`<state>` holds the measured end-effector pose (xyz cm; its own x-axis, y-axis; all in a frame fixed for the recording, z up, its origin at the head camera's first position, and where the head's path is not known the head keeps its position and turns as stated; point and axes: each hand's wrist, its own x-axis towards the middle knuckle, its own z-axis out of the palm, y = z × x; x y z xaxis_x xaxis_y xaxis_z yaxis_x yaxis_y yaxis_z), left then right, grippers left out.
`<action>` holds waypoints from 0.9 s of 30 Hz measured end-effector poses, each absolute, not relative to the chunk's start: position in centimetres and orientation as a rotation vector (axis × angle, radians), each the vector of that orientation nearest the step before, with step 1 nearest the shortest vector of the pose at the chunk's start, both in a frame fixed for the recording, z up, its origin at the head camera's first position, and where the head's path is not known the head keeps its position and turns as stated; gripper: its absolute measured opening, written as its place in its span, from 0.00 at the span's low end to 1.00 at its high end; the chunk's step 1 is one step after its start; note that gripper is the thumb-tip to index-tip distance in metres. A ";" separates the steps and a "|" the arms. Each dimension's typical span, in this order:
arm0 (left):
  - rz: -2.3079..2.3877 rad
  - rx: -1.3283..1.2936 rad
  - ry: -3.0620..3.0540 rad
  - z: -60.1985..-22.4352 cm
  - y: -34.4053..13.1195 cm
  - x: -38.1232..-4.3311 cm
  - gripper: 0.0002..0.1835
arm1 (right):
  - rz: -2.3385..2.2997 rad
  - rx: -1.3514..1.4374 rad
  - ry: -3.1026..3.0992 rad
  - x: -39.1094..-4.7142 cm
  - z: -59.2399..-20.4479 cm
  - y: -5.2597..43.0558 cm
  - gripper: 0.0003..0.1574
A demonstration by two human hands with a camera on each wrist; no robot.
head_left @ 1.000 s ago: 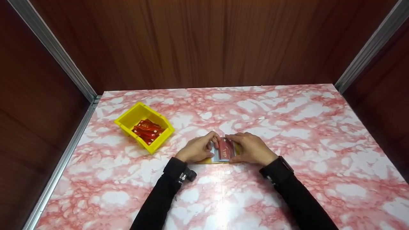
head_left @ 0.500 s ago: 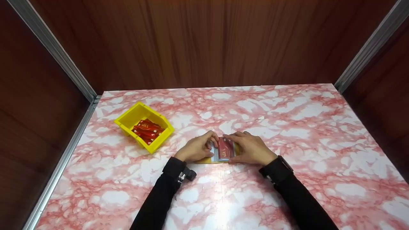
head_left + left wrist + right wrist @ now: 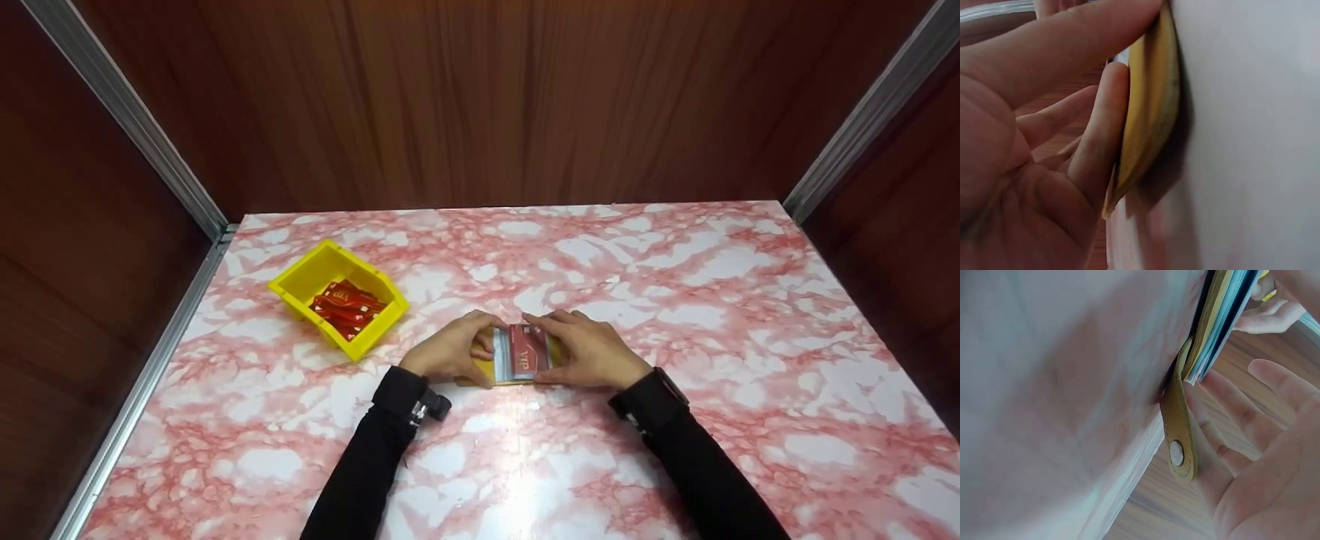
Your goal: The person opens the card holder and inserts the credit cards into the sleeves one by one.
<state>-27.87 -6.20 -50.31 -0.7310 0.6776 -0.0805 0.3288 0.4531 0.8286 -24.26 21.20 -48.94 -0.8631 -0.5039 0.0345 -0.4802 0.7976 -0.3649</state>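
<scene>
A yellow card holder (image 3: 482,369) lies open on the table between both hands, with clear sleeves showing. A red VIP card (image 3: 529,351) shows on its right side. My left hand (image 3: 447,349) holds the holder's left part, thumb at the near edge and index finger at the far edge. In the left wrist view a finger lies against the yellow cover (image 3: 1151,101). My right hand (image 3: 594,351) grips the right part, thumb near and index finger far. The right wrist view shows the stack of sleeves (image 3: 1224,326) edge-on and a strap (image 3: 1179,433) with a metal snap.
At the left stands a yellow bin (image 3: 300,279) with several red VIP cards (image 3: 346,306) inside. The pink and white marbled table (image 3: 675,262) ends at a dark wood panel (image 3: 480,105) behind, with metal posts (image 3: 862,112) at the corners.
My left hand has shifted left, off the sleeves beside the red card, and now spans the cover's left part. The right hand has barely moved.
</scene>
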 end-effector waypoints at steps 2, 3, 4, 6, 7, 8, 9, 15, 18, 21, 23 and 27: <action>1.117 0.851 2.381 -50.2 -6.2 -27.8 0.49 | -0.559 -0.809 2.923 -24.1 -49.0 21.1 0.59; 1.071 0.852 2.437 -50.2 -6.2 -27.7 0.49 | -0.557 -0.814 2.925 -24.1 -49.0 21.1 0.58; 1.026 0.854 2.492 -50.2 -6.2 -27.6 0.50 | -0.555 -0.817 2.929 -24.0 -49.0 21.1 0.58; 0.948 0.847 2.587 -50.3 -6.2 -27.6 0.51 | -0.552 -0.824 2.940 -24.0 -49.1 21.0 0.58; 0.924 0.839 2.619 -50.3 -6.2 -27.5 0.52 | -0.556 -0.829 2.943 -24.0 -49.0 21.0 0.57; 0.905 0.832 2.645 -50.3 -6.2 -27.5 0.52 | -0.559 -0.833 2.946 -24.0 -49.0 21.0 0.57; 0.902 0.828 2.655 -50.3 -6.2 -27.5 0.52 | -0.563 -0.839 2.949 -24.0 -49.0 21.0 0.57; 0.893 0.814 2.657 -50.3 -6.2 -27.6 0.56 | -0.625 -0.938 2.959 -24.2 -49.1 20.9 0.60; 0.885 0.812 2.649 -50.4 -6.2 -27.6 0.57 | -0.682 -0.960 2.947 -24.2 -49.2 20.8 0.61; 0.883 0.812 2.646 -50.5 -6.3 -27.6 0.57 | -0.737 -0.949 2.920 -24.3 -49.3 20.8 0.62; 0.883 0.805 2.644 -50.5 -6.3 -27.6 0.57 | -0.772 -0.938 2.901 -24.3 -49.2 20.7 0.62; 0.898 0.784 2.638 -50.5 -6.3 -27.7 0.59 | -0.839 -0.904 2.849 -24.3 -49.0 20.6 0.64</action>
<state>-27.71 -6.34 -50.53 -0.8254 0.5617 -0.0572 0.4102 0.6661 0.6230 -24.33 20.56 -48.99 -0.8298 -0.5442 0.1235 -0.5243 0.6845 -0.5065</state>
